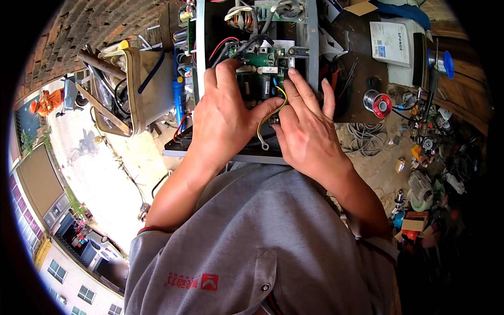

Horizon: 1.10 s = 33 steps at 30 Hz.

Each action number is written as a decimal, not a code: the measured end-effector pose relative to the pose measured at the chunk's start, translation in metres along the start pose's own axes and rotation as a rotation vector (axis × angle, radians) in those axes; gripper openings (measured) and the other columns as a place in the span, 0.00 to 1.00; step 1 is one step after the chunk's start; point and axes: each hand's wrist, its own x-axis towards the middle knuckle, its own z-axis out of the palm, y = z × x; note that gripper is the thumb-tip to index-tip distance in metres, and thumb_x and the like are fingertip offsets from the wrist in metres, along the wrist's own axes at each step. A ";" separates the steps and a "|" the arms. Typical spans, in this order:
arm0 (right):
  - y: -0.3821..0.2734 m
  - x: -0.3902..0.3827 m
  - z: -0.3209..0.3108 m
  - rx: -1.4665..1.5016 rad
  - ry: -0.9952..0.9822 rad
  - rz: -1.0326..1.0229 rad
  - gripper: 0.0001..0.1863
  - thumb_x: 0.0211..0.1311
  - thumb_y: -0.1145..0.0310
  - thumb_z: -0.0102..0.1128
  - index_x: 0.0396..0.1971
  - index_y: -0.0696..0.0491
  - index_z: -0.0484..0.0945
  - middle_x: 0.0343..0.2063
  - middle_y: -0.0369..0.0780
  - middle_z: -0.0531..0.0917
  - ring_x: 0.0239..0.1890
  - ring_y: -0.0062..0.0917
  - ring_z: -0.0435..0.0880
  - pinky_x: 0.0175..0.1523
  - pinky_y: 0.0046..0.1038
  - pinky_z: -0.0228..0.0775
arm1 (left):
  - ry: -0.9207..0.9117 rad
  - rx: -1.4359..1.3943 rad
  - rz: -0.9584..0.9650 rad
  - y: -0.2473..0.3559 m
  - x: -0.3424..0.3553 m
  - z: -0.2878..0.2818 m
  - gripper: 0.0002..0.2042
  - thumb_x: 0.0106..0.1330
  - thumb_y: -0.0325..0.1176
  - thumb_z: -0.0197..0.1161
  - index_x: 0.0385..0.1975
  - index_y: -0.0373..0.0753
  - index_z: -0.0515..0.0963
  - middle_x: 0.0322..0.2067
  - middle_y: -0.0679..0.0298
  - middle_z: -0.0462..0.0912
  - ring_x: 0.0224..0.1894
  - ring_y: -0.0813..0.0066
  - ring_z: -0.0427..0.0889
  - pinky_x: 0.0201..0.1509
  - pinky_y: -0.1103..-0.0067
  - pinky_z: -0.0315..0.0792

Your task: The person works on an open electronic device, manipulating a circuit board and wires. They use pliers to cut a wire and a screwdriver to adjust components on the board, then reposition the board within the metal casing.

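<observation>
A green circuit board point(262, 56) with black capacitors point(266, 86) sits inside an open metal case point(313, 47). My left hand point(223, 107) grips the board's left side, its fingers bent over the edge and its thumb reaching right across the near part; the fingertips are partly hidden. On the board's right side lies my right hand point(310, 126), fingers stretched and spread, little finger raised. Between my hands a yellow-green wire point(284, 100) curves down to a ring terminal point(265, 146) at the near edge. Black cables point(252, 42) run above the board.
At the left stands a beige bucket point(152, 100) of tools and scrap, beside a blue-handled tool point(179, 100). A solder spool point(377, 103), a white box point(389, 44) and a blue-rimmed wire reel point(448, 64) are right. Coiled cable point(365, 137) and parts clutter the ground.
</observation>
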 end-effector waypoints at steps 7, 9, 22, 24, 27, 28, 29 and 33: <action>-0.003 0.003 -0.024 0.263 0.163 -0.078 0.13 0.51 0.67 0.73 0.33 0.58 0.81 0.57 0.56 0.80 0.70 0.43 0.71 0.71 0.59 0.50 | -0.187 -0.470 -0.080 -0.009 0.005 -0.017 0.49 0.52 0.49 0.83 0.67 0.27 0.62 0.52 0.40 0.81 0.51 0.53 0.86 0.54 0.68 0.79; 0.003 0.011 -0.028 0.441 0.205 -0.166 0.12 0.53 0.67 0.73 0.32 0.57 0.81 0.56 0.54 0.81 0.68 0.44 0.73 0.70 0.55 0.53 | -0.243 -0.624 -0.141 -0.012 0.012 -0.024 0.47 0.53 0.47 0.83 0.66 0.26 0.63 0.50 0.48 0.84 0.51 0.66 0.84 0.56 0.72 0.78; 0.033 -0.018 -0.029 0.497 0.488 0.111 0.11 0.51 0.83 0.71 0.36 0.60 0.83 0.39 0.43 0.85 0.41 0.34 0.83 0.45 0.30 0.75 | -0.621 -1.483 -0.163 -0.078 0.028 -0.045 0.51 0.63 0.57 0.71 0.73 0.25 0.54 0.67 0.37 0.67 0.64 0.47 0.78 0.53 0.51 0.84; 0.032 -0.018 -0.018 0.550 0.538 0.150 0.11 0.51 0.83 0.70 0.36 0.59 0.83 0.39 0.43 0.85 0.40 0.35 0.83 0.45 0.30 0.75 | -0.615 -1.421 -0.140 -0.074 0.026 -0.049 0.54 0.63 0.60 0.70 0.74 0.24 0.50 0.70 0.36 0.64 0.67 0.46 0.74 0.55 0.48 0.83; 0.028 -0.019 -0.008 0.574 0.582 0.178 0.11 0.51 0.82 0.71 0.36 0.59 0.83 0.39 0.42 0.84 0.41 0.35 0.82 0.45 0.31 0.74 | -0.642 -1.370 -0.172 -0.079 0.028 -0.056 0.54 0.65 0.60 0.67 0.75 0.23 0.46 0.71 0.35 0.61 0.68 0.45 0.73 0.57 0.48 0.81; 0.026 -0.021 -0.007 0.571 0.583 0.196 0.11 0.51 0.82 0.71 0.35 0.59 0.83 0.40 0.42 0.84 0.41 0.35 0.82 0.46 0.31 0.74 | -0.639 -1.349 -0.175 -0.079 0.029 -0.056 0.54 0.65 0.61 0.67 0.75 0.23 0.46 0.71 0.35 0.61 0.68 0.46 0.73 0.58 0.48 0.81; 0.023 -0.023 -0.005 0.568 0.583 0.214 0.11 0.51 0.81 0.71 0.35 0.59 0.83 0.41 0.42 0.83 0.41 0.35 0.82 0.46 0.32 0.74 | -0.613 -1.319 -0.174 -0.078 0.028 -0.056 0.54 0.65 0.62 0.66 0.74 0.22 0.48 0.70 0.35 0.62 0.68 0.46 0.72 0.57 0.49 0.81; 0.006 -0.030 -0.007 0.467 0.577 0.242 0.11 0.49 0.81 0.72 0.35 0.58 0.83 0.44 0.43 0.82 0.40 0.36 0.80 0.45 0.32 0.73 | -0.547 -1.304 -0.163 -0.081 0.028 -0.051 0.53 0.64 0.63 0.66 0.74 0.25 0.52 0.69 0.36 0.64 0.66 0.47 0.75 0.53 0.55 0.85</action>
